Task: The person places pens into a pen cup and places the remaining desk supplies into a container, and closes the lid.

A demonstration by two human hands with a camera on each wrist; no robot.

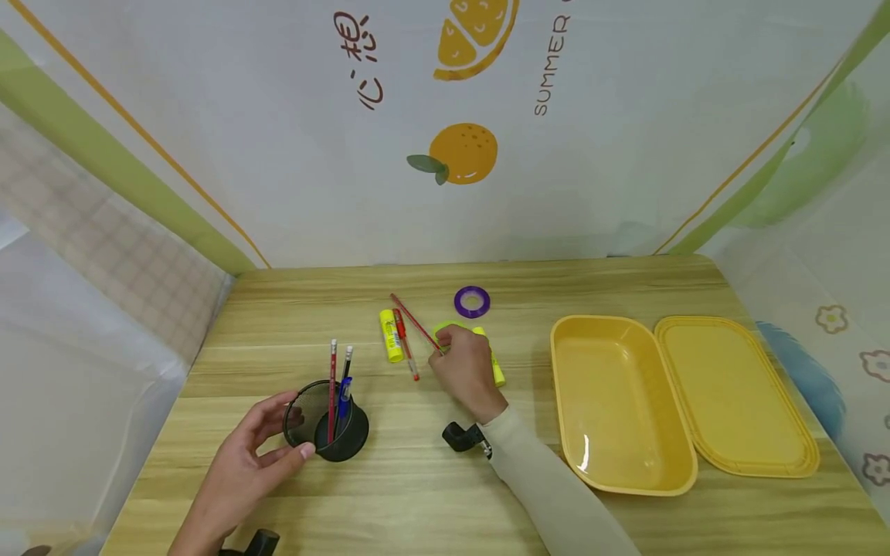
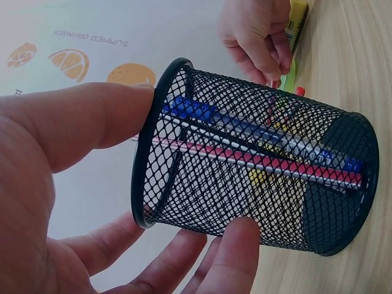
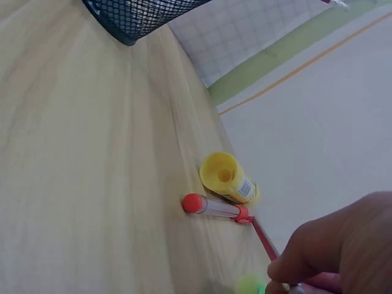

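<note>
My left hand (image 1: 245, 462) holds a black mesh pen cup (image 1: 356, 435) at its rim, thumb on one side and fingers round the other. A red pencil (image 1: 332, 394), a dark pencil (image 1: 348, 360) and a blue pen (image 2: 202, 110) stand leaning in the cup. Farther right, my right hand (image 1: 467, 372) pinches the near end of another red pencil (image 1: 415, 322). That pencil points away to the left, beside a red pen (image 1: 400, 327) and a yellow glue stick (image 1: 391, 337). Partly behind the right hand lie a green ring (image 1: 445, 325) and a yellow marker-like stick (image 1: 497, 369).
A purple tape roll (image 1: 460, 302) lies beyond the right hand. On the right are a yellow plastic box (image 1: 612, 409) and its flat lid (image 1: 737, 394), side by side on the wooden table (image 1: 417, 494). A printed cloth (image 1: 313, 193) rises behind the table's far edge.
</note>
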